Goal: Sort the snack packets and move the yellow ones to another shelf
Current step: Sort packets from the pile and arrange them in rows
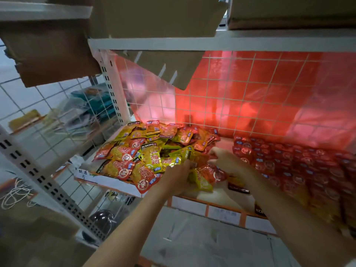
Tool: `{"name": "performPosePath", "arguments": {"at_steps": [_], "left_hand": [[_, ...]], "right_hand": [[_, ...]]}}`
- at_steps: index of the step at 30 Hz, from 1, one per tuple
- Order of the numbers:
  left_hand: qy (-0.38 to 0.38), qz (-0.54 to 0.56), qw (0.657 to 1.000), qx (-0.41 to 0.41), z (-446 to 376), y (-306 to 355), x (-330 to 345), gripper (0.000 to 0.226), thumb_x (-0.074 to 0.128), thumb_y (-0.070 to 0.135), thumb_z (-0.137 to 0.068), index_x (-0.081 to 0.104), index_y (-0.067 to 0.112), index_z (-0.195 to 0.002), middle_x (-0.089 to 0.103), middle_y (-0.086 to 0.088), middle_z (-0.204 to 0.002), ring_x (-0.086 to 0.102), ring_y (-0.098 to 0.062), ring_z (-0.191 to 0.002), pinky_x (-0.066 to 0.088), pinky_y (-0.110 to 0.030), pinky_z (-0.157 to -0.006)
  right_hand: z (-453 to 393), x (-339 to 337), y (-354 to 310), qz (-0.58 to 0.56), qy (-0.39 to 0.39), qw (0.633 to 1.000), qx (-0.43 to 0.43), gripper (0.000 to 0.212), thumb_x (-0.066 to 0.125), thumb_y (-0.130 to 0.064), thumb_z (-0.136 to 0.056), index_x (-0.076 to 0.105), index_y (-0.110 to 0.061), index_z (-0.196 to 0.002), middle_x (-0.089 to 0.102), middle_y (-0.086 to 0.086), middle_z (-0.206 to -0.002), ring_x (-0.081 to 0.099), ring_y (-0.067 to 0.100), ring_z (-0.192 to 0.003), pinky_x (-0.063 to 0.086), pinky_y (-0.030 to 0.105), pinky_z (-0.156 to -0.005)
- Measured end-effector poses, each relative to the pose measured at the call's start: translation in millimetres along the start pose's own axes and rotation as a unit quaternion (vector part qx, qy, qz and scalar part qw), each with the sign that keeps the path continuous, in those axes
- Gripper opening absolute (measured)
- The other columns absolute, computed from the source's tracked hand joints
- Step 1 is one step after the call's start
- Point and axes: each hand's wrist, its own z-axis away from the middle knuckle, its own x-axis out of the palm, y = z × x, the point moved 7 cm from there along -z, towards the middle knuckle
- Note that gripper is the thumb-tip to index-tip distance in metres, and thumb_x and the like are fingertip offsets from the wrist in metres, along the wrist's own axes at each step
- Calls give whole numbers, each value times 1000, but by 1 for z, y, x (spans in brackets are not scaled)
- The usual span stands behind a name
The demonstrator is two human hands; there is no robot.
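Left hand [178, 177] grips yellow packets [200, 181] culled from the mixed heap [146, 151] at ten o'clock; right hand [227, 160], fingers loosely spread, sifts beside it.

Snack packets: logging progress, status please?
Left hand and right hand both in the mixed pile, grips unclear. Red packets stacked on the right. Nothing blocking.

Shop stockroom: white metal shelving [113, 87] holding heaped snack packets [152, 151], cardboard boxes [154, 16] sitting above, wire-grid back panel [250, 89].
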Motion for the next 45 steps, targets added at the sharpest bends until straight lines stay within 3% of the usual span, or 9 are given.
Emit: {"name": "performPosePath", "arguments": {"at_steps": [6, 9, 13, 16, 20, 28, 32, 38, 45], "left_hand": [[44, 289, 956, -5, 1, -13, -19, 31, 63, 28, -90, 46, 15, -113, 54, 3, -83, 57, -9, -74, 47, -25, -66], [71, 491, 865, -77, 6, -23, -20, 32, 65, 30, -89, 50, 13, -112, 49, 5, -73, 52, 0, -62, 43, -17, -60], [13, 680, 723, -121, 6, -23, 0, 66, 67, 61, -72, 55, 20, -123, 68, -4, -108, 65, -22, -98, 52, -39, -82], [-16, 766, 633, -106, 14, -6, 4, 50, 63, 63, -78, 61, 21, -105, 59, 7, -75, 55, -8, -59, 44, -20, -52], [-20, 878, 477, -45, 20, 8, 5, 53, 76, 50, -69, 63, 21, -111, 51, 2, -71, 45, -10, -55, 37, -21, -49], [18, 839, 540, -66, 31, 3, 3, 35, 50, 31, -85, 72, 16, -107, 72, -9, -99, 70, -23, -84, 49, -40, -81], [30, 794, 599, -103, 35, -5, 4, 30, 49, 28, -90, 73, 14, -101, 71, -14, -107, 69, -28, -95, 49, -45, -93], [58, 752, 645, -128, 37, -11, 1, 31, 53, 23, -92, 63, 12, -119, 68, -15, -115, 65, -33, -106, 52, -45, -90], [102, 758, 623, -165, 35, -18, 5, 28, 61, 21, -89, 65, 8, -114, 72, -14, -94, 69, -28, -82, 56, -36, -72]], "right_hand": [[-7, -10, 0, -78, 55, 995, -12, 10, 52, -19, -95, 55, -13, -103, 56, 0, -91, 54, 17, -83, 37, 25, -61], [-5, -19, -5, -116, 100, 987, -39, 2, 52, -17, -94, 53, -19, -96, 56, -5, -85, 55, 13, -78, 35, 17, -57], [1, -23, -7, -180, 108, 976, -56, 11, 53, -14, -94, 53, -20, -103, 58, -7, -93, 56, 6, -76, 40, 13, -59], [10, -15, -3, -286, 83, 954, -22, 27, 55, -6, -92, 53, -11, -119, 58, 0, -106, 58, 4, -79, 45, 6, -61], [18, 7, 7, -441, 37, 896, 25, 42, 59, 7, -85, 49, -5, -124, 63, 13, -110, 64, 24, -93, 55, 30, -77], [26, 26, 0, -554, -3, 831, 47, 59, 46, 22, -77, 39, -4, -129, 57, 20, -113, 60, 31, -99, 53, 43, -77], [34, 26, -18, -607, -76, 791, 25, 44, 39, 21, -79, 45, -3, -115, 71, 8, -77, 68, 16, -71, 48, 26, -58], [40, 44, -24, -616, -127, 776, 42, 63, 72, -4, -74, 41, -12, -128, 69, 3, -97, 60, 2, -60, 36, 17, -41], [45, 45, -16, -602, -128, 784, 78, 16, 55, -23, -92, 64, -17, -103, 55, -2, -89, 46, 8, -66, 39, 20, -56]]}}
